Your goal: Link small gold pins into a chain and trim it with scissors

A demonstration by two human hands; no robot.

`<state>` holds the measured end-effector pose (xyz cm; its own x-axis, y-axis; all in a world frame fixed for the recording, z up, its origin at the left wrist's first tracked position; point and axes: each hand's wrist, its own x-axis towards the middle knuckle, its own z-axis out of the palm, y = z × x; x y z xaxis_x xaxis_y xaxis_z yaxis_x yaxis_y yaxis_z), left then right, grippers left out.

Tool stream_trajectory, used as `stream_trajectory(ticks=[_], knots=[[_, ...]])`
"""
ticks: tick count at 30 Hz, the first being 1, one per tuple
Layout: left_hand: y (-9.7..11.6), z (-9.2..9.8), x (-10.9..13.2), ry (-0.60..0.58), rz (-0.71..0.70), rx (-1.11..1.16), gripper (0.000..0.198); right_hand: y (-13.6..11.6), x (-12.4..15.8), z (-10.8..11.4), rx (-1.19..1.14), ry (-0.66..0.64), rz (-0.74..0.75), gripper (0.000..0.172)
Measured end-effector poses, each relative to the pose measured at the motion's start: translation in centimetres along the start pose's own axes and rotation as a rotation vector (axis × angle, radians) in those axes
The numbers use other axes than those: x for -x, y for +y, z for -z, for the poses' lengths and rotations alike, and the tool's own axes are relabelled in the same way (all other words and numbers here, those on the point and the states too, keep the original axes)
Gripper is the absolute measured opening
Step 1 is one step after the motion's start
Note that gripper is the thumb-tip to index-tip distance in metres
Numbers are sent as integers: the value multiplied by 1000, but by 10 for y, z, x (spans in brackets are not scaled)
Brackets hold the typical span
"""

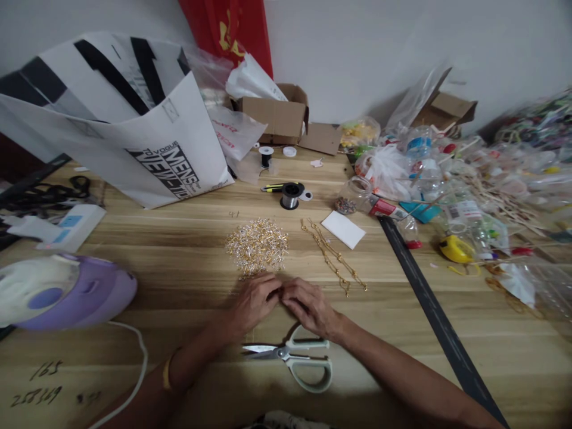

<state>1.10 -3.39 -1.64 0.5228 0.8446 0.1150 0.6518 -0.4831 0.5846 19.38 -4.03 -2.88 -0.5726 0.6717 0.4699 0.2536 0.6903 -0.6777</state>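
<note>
My left hand point(258, 299) and my right hand point(309, 302) meet fingertip to fingertip over the wooden table. Both have their fingers curled and pinched together; whatever lies between them is too small or hidden to name. Just beyond my left hand spreads a pile of small gold and clear beads or pins point(258, 245). Scissors with pale green handles point(310, 370) lie slightly open on the near side of my hands, blades pointing left. Two gold bead chains point(336, 256) rest to the right of the pile, beside a folded white paper point(343, 229).
A wire spool point(291, 195) and a cutter stand behind the pile. At left are a purple and cream appliance point(80, 292), a power strip point(74, 227) and a large paper bag point(147, 149). Plastic bottles, bags and a yellow tape measure point(456, 248) crowd the right, past a dark strip point(429, 298).
</note>
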Motion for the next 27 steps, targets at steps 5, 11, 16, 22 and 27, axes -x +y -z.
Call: stream_trajectory(ticks=[5, 11, 16, 22, 27], knots=[[-1, -1, -1, 8, -16, -16, 18, -1, 1, 0, 13, -10, 20, 9], [-3, -2, -1, 16, -4, 32, 18, -9, 2, 5, 45, -121, 97, 10], [-2, 0, -1, 11, 8, 96, 19, -18, -2, 9, 22, -178, 110, 8], [4, 7, 1, -54, -4, 75, 21, -29, -10, 18, -112, -343, 8, 7], [11, 9, 2, -92, -75, -35, 20, -34, -14, 29, -216, -421, -54, 8]])
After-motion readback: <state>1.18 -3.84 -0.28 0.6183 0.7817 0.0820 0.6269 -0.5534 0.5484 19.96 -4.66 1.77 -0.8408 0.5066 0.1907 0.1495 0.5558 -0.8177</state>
